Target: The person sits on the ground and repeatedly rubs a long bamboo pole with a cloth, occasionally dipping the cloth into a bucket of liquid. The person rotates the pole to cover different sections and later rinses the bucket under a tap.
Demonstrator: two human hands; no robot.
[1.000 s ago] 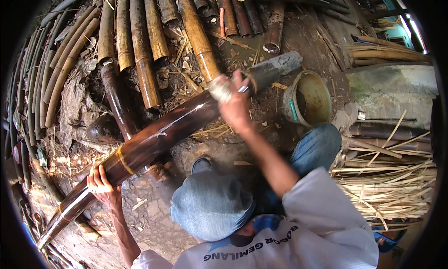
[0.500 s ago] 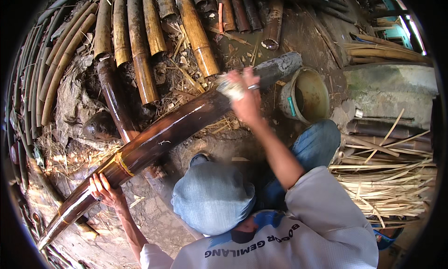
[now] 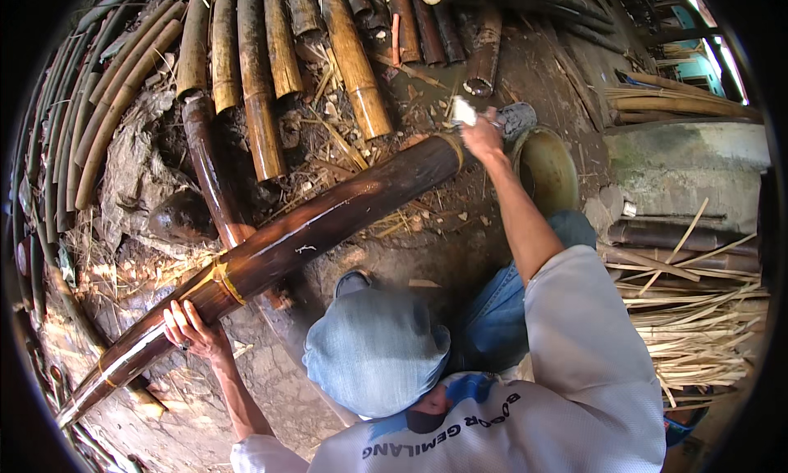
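A thick, dark brown bamboo pole (image 3: 328, 219) lies slantwise before me, wet and shiny, with yellowish rings at its joints and a grey far-right end. Beneath it crosses another dark bamboo pole (image 3: 207, 165). My left hand (image 3: 197, 335) grips the near side of the thick pole, fingers laid over its surface just left of a yellow joint. Near the far right end, my right hand (image 3: 484, 138) is closed on a whitish wad (image 3: 463, 112), whose exact kind I cannot make out. That hand is at the pole, close beside a worn bucket (image 3: 548, 173).
Several cut bamboo poles (image 3: 353, 59) lie in a row at the back. More long poles (image 3: 123, 104) curve along the left, near a crumpled sheet (image 3: 135, 173). At the right are a concrete block (image 3: 689, 153) and a heap of split bamboo strips (image 3: 698, 333).
My right hand has moved right and farther away along the pole with the whitish wad, uncovering a pale joint. My left hand keeps nearly the same place on the pole.
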